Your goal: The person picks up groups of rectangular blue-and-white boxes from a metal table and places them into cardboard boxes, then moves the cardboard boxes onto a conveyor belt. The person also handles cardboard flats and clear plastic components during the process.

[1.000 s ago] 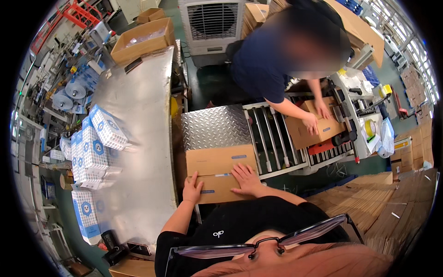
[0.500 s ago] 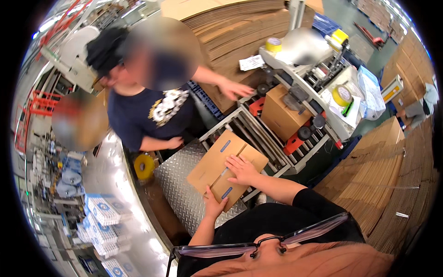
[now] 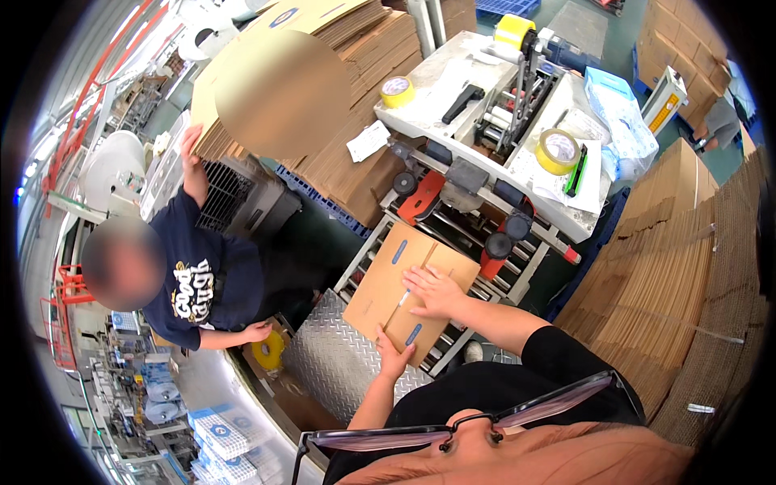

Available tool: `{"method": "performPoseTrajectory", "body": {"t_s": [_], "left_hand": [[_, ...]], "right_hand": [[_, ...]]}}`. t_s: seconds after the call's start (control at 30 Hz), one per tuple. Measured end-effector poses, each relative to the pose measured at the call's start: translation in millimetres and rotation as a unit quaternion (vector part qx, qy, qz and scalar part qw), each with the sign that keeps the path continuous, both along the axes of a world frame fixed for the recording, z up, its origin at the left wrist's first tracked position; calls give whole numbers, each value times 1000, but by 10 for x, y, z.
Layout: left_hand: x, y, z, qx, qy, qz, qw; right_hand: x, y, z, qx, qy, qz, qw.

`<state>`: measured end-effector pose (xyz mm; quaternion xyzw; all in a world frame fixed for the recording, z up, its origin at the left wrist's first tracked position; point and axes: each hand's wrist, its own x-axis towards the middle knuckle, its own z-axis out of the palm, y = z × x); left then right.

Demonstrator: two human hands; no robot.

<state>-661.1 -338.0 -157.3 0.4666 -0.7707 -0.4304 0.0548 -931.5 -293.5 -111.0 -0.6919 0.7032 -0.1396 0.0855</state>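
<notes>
A closed brown cardboard box (image 3: 373, 284) with small blue printed marks lies partly over the roller conveyor (image 3: 356, 271) and the edge of the diamond-plate metal surface (image 3: 323, 343). My right hand (image 3: 436, 293) rests flat on its top by the middle seam, fingers spread. My left hand (image 3: 393, 357) grips the near left edge, thumb on the box and some fingers hidden. Just beyond the box stands a carton taping machine (image 3: 467, 176) with black wheels and red-orange guides.
A co-worker (image 3: 214, 275) stands at the left, one hand by stacked flat cardboard (image 3: 364, 81). Tape rolls (image 3: 558, 151) and a green cutter (image 3: 576, 174) lie on the machine's table. More flat cardboard (image 3: 647, 291) stands at the right. White-blue packs (image 3: 222, 440) sit lower left.
The cardboard box and both my hands have moved slightly right, toward the taping machine. Another box is no longer seen in the machine. The co-worker has shifted left, an arm now reaching toward the cardboard stack.
</notes>
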Motion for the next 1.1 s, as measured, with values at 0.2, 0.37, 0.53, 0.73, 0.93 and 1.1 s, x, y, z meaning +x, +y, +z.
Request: {"method": "performPoseTrajectory", "body": {"t_s": [0.2,0.37,0.53,0.73,0.93,1.1], "left_hand": [[-175,-30,177,14,5,-20,1000],[-836,-468,132,4,-2,-50,999],[-1342,-520,91,-4,38,-69,997],[-710,359,281,118,95,-258,954],[1787,788,-406,139,-82,-401,901],[3408,753,-390,65,-81,-222,969]], "right_hand": [[-135,-55,-105,-33,-25,8,999],[-783,-271,-96,-32,-36,-31,998],[-1249,-274,15,0,-17,-87,996],[-307,304,-284,-50,63,-201,976],[815,1851,611,-98,-62,-125,985],[1279,3197,3262,-359,239,-253,866]]}}
